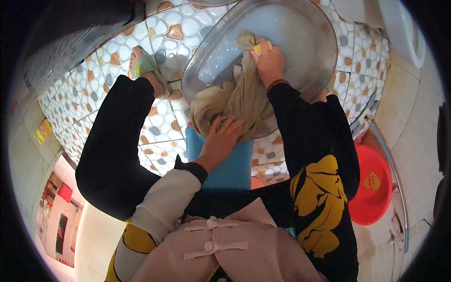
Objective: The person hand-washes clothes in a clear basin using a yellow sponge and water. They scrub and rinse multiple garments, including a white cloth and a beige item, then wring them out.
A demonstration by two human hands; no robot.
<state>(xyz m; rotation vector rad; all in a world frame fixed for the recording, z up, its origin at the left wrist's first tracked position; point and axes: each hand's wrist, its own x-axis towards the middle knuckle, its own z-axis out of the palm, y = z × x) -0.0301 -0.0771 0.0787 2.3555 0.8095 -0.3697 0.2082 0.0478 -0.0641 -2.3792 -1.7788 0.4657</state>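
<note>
A translucent oval plastic basin (326, 53) stands before me, holding cloudy, sudsy water. A wet brown cloth (246, 88) is bunched across its near side, with one twisted end reaching into the middle. My right hand (269, 63) grips a yellow bar of soap (262, 47) against that end of the cloth. At the basin's near rim, my left hand (223, 135) presses on the bunched cloth and holds it, fingers slightly spread. Beneath the left wrist is a flat blue plastic piece (222, 172), partly hidden; whether it is a board or a stool is unclear.
Pebble-patterned floor tiles (165, 123) look wet in places. My slippered foot (139, 65) is left of the basin. A red plastic basin (373, 183) lies at right beside a metal rail (398, 197). A yellow packet (43, 131) is by the left wall.
</note>
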